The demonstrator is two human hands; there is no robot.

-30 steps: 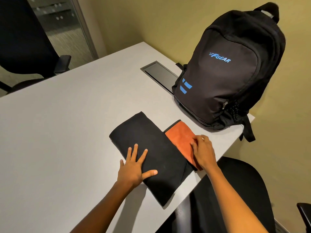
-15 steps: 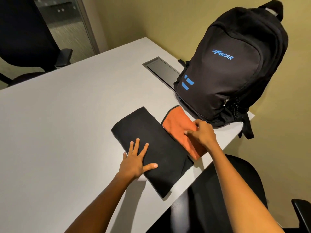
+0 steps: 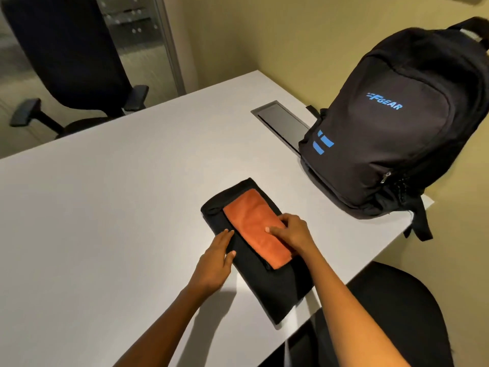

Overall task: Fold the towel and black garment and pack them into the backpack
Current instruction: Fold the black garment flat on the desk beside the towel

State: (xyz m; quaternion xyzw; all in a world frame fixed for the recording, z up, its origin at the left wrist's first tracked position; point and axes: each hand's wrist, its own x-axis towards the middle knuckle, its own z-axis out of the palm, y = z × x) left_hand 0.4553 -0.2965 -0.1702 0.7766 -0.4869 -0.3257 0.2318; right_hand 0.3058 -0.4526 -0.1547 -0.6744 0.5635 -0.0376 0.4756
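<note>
Your folded black garment lies on the white table near its near right edge, with the folded orange towel stacked on top of it. Your right hand rests on the towel's right side, its fingers curled over the cloth. Your left hand lies on the garment's left edge, fingers extended and close together. The black backpack stands upright, zipped, at the far right, well apart from the stack.
</note>
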